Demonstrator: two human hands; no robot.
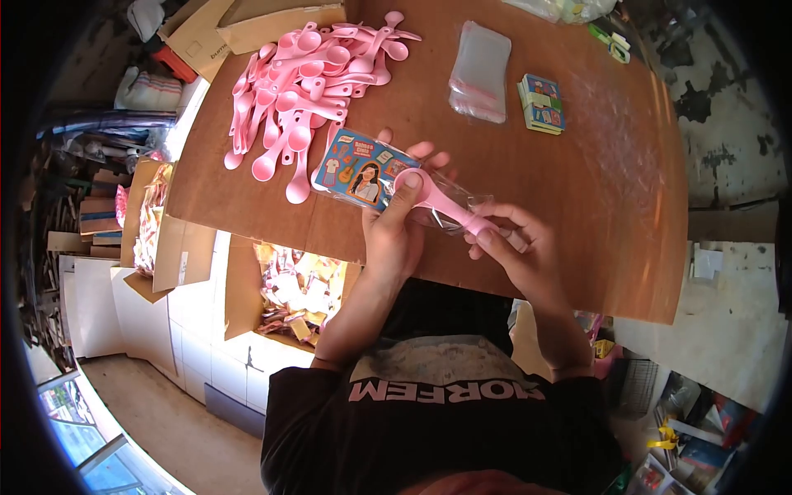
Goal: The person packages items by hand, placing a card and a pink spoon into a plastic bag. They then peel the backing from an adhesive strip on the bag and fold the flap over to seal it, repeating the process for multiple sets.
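Observation:
My left hand (398, 219) is closed around a blue illustrated card (360, 169) in clear plastic, its thumb pressing on the round end of a pink measuring spoon (445, 204). The spoon lies slantwise over the card's right end. At the spoon's other end, my right hand (524, 243) pinches the pink plastic between thumb and fingers. Loose clear film of a plastic bag (474, 200) shows along the spoon, between both hands. Left of my hands, a heap of pink measuring spoons (305, 91) covers part of the brown table (536, 177).
Flat clear bags (480, 70) are stacked at the back, beside a bundle of cards (542, 103). A green cutter-like tool (612, 43) lies at the back right. Below the table's front edge stands a cardboard box (244, 289) of packed pieces. Another open box (177, 256) is farther left.

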